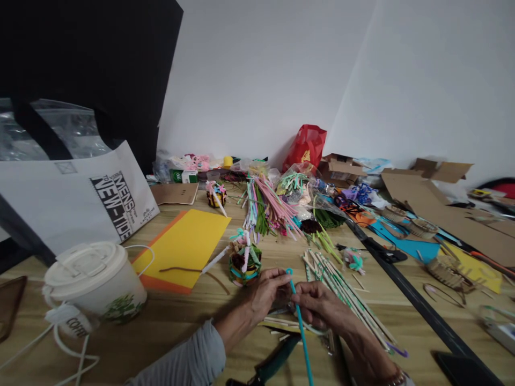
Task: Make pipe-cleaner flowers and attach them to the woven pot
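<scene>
A teal pipe cleaner (303, 335) with a small curl at its top end runs down toward the bottom edge. My left hand (269, 292) pinches it near the curl. My right hand (317, 303) has its fingers closed on it just below. Behind my left hand stands a small round woven basket (245, 262) in green and brown, with pastel pieces on top. Dark-handled pliers (277, 360) lie under my hands, beside thin wooden sticks (281, 323).
A lidded white cup (96, 281) and a white bag (76, 198) stand at left. Yellow paper (189, 241) lies mid-left. Pipe cleaner bundles (269, 201) lie behind; paper-wrapped sticks (341, 289) and a black strip (422, 305) lie right.
</scene>
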### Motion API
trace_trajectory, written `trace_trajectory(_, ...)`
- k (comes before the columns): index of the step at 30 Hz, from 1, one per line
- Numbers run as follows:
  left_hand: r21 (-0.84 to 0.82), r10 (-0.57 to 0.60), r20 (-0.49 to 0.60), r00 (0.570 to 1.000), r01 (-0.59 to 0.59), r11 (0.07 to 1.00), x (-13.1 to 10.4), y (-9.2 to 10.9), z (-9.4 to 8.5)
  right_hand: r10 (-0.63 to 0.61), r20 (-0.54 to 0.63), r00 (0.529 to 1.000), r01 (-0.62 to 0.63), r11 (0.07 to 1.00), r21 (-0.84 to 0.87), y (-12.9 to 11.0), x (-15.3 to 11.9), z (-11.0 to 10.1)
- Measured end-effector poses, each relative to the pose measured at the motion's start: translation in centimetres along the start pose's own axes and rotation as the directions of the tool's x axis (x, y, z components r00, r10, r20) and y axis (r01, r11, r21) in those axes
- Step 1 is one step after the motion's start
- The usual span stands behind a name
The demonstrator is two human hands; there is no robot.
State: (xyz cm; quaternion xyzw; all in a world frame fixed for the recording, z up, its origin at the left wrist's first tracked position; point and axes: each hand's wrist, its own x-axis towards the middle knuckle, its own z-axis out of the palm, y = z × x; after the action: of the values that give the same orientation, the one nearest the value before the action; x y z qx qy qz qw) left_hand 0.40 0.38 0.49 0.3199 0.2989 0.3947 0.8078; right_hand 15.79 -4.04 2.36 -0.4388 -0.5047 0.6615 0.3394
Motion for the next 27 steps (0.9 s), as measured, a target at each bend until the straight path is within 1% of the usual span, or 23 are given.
trace_trajectory(2,-0.009,-0.02,0.0,1.0,0.02,1.0,0.1,0.2,0.0,0.017,-0.006,1.0,-0.017,0.997,0.079,0.1,0.2,0.4)
trace_trajectory(6,0.024,-0.076,0.061,0.995,0.075,0.997,0.3,0.7,-0.3,0.025,-0.019,1.0,-0.021,0.974,0.225,0.5,0.6,1.5)
trace_trajectory(10,0.074,-0.102,0.104,0.989,0.095,0.993,0.3,1.4,-0.5,0.036,-0.017,0.999,-0.03,0.959,0.282,0.4,0.5,2.4)
trace_trajectory(12,0.147,-0.103,0.121,0.987,0.085,0.985,0.2,2.0,-0.5,0.03,-0.028,0.999,-0.02,0.957,0.291,0.4,0.4,2.7)
trace_trajectory(16,0.317,-0.01,0.132,0.991,-0.033,0.948,-0.4,3.4,0.0,0.003,-0.056,0.998,0.013,0.959,0.283,0.6,0.4,2.9)
trace_trajectory(21,0.407,0.049,0.158,0.986,-0.11,0.907,-1.2,4.0,1.0,-0.014,-0.066,0.998,0.027,0.977,0.213,1.0,0.8,2.3)
trace_trajectory(23,0.417,0.069,0.14,0.988,-0.122,0.901,-1.5,3.9,1.4,-0.017,-0.084,0.996,0.036,0.972,0.23,1.0,0.9,2.0)
trace_trajectory(25,0.417,0.089,0.09,0.992,-0.119,0.901,-1.8,3.9,1.8,-0.028,-0.106,0.994,0.055,0.962,0.267,0.9,0.9,1.7)
trace_trajectory(27,0.42,0.098,0.049,0.994,-0.109,0.901,-2.0,3.7,2.1,-0.037,-0.104,0.994,0.067,0.95,0.305,0.7,0.8,1.3)
